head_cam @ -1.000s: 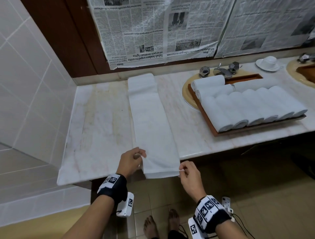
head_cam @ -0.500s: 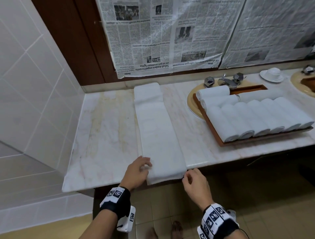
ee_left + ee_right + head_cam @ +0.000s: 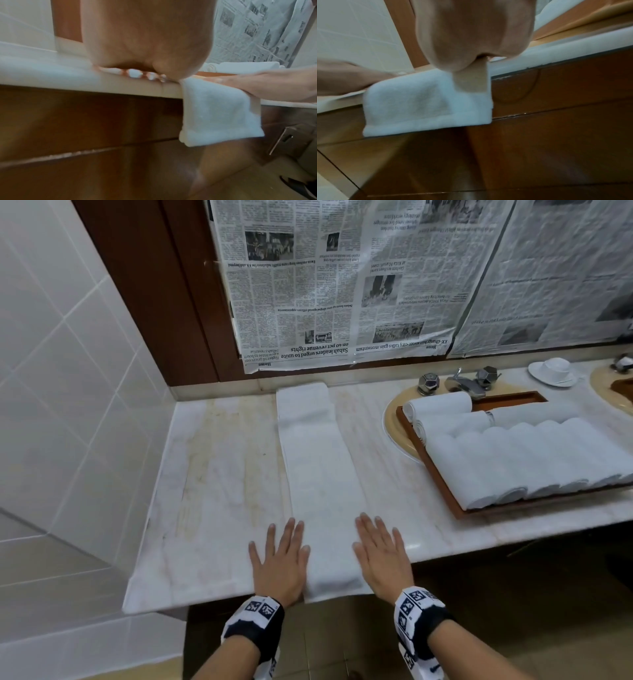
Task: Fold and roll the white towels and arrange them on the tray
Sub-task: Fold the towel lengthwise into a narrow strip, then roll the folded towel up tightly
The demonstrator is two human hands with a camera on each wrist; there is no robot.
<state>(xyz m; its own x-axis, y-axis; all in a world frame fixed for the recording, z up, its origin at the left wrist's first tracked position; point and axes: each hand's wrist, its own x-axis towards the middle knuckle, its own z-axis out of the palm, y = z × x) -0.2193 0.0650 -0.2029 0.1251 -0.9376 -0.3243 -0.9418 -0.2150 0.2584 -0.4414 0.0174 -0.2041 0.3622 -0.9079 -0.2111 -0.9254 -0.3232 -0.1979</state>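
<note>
White folded towel (image 3: 322,474) lies as a long strip on marble counter (image 3: 212,491), near end hanging over the edge. L hand (image 3: 279,563) & R hand (image 3: 382,558) flat, fingers straight, pressing on its near left & right edges. Wooden tray (image 3: 442,494) w/ rolled towels (image 3: 507,460) sits far right over sink.

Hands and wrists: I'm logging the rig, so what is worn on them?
Both the left hand and right hand are bare, forearms sleeveless. Each wrist carries a black band with white square marker patterns, and a white device hangs beneath it.
</note>
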